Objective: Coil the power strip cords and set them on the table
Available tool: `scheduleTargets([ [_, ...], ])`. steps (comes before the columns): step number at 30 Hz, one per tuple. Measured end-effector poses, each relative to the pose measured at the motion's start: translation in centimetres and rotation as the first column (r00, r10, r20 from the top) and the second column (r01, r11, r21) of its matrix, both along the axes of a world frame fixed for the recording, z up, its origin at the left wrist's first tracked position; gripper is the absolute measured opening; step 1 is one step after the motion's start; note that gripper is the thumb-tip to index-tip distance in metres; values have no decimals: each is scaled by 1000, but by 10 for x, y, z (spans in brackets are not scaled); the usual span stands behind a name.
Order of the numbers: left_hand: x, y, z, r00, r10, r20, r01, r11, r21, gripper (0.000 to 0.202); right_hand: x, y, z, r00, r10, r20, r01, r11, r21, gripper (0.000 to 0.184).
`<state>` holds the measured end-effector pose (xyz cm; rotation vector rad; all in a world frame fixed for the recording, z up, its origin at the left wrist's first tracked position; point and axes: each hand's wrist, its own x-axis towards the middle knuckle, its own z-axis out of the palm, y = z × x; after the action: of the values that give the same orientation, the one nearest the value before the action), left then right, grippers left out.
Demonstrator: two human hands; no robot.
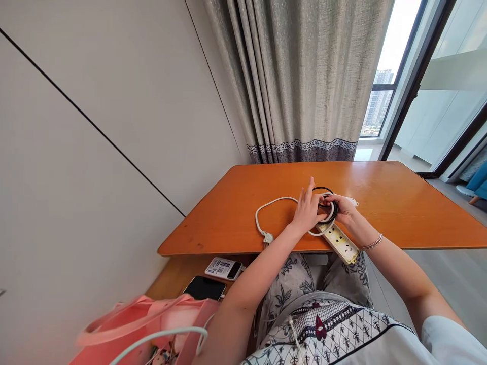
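On the orange wooden table (399,203), my left hand (307,209) and my right hand (342,208) meet over a small coil of black and white cable (327,205). Each hand has its fingers curled onto the coil and grips it. A white power strip (340,242) lies just under my hands and juts over the table's near edge. Its white cord (266,209) loops out to the left and ends in a plug (267,236) near the edge.
A bench seat at lower left carries a dark phone (204,288) and a white power bank (223,268). A pink bag (152,324) with a white cable sits beside my left elbow. A wall is on the left; a grey curtain (300,81) and window lie beyond the table.
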<state>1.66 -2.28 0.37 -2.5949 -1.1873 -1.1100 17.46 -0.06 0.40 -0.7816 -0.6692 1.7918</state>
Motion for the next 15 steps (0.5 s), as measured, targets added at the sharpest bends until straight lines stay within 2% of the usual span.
scheduleTargets([
  [3, -1, -2, -3, 1000, 6, -1, -6, 1000, -8, 31, -3, 0, -1, 1000, -13, 17, 12, 1000, 25, 15],
  [7, -2, -6, 0, 994, 56, -96, -56, 998, 2, 19, -6, -4, -2, 998, -60, 8, 59, 997, 54, 18],
  [12, 1, -8, 4, 973, 143, -182, -147, 989, -8, 13, -12, -13, 0, 987, -160, 5, 157, 975, 157, 25],
  [15, 4, -3, 6, 963, 122, -238, -135, 990, -37, 13, -14, -15, 0, 986, -164, 16, 161, 978, 131, 24],
])
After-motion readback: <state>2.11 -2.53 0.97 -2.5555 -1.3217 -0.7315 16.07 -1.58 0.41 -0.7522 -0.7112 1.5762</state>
